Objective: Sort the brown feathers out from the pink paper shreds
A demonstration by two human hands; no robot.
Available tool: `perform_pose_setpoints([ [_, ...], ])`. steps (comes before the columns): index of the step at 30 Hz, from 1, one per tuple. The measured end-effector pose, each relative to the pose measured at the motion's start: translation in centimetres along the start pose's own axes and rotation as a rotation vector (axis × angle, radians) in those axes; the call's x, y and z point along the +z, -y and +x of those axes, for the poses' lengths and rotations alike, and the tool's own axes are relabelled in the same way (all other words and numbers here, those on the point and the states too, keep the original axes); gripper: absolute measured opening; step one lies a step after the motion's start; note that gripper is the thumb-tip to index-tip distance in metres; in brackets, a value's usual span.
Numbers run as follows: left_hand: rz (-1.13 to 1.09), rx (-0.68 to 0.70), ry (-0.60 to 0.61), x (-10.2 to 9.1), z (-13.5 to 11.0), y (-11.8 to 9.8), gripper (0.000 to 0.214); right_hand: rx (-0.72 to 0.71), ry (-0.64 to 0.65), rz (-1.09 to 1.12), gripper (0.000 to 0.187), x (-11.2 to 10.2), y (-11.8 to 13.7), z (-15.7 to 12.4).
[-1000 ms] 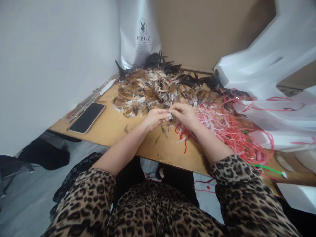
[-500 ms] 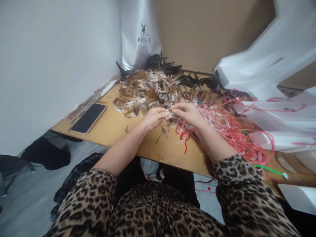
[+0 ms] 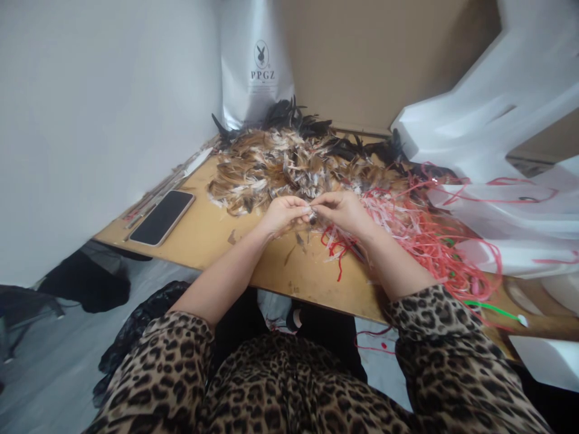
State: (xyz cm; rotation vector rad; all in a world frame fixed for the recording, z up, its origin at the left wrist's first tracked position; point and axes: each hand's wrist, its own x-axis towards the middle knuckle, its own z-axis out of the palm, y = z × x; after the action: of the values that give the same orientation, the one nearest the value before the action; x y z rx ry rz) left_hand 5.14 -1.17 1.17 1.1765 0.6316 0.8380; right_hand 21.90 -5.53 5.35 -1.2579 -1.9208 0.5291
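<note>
My left hand (image 3: 286, 216) and my right hand (image 3: 342, 211) meet over the front of the table, fingertips almost touching. Both are closed in a pinch on a small feather (image 3: 312, 214), whitish with a dark part, mostly hidden by the fingers. Just beyond them spreads a heap of brown and white feathers (image 3: 257, 163), with black feathers (image 3: 289, 114) along its back. Beside my right hand and under its forearm lies a tangle of red and pink strings (image 3: 420, 235).
A phone (image 3: 163, 217) lies at the table's left side. Behind the feathers stands a white printed bag (image 3: 257, 60). White sheets or bags (image 3: 479, 126) crowd the right, with a green strip (image 3: 495, 310) near the table edge (image 3: 312, 301).
My right fingertips have shifted slightly at the pinch, and a little more of the dark part shows below them. The heap and strings lie as before.
</note>
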Motion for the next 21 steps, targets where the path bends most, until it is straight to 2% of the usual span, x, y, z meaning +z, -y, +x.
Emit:
perform_pose_setpoints([
  [7,0.008,0.008,0.007,0.18,-0.12,-0.26,0.026,-0.003,-0.018,-0.054,0.017,0.09,0.59,-0.18],
  [14,-0.093,-0.044,-0.048,0.22,-0.16,-0.61,0.023,0.106,-0.062,0.158,0.018,0.52,0.05,-0.07],
  [21,-0.086,-0.034,-0.013,-0.04,-0.13,-0.38,0.023,0.162,-0.029,0.251,0.022,0.51,-0.25,0.08],
])
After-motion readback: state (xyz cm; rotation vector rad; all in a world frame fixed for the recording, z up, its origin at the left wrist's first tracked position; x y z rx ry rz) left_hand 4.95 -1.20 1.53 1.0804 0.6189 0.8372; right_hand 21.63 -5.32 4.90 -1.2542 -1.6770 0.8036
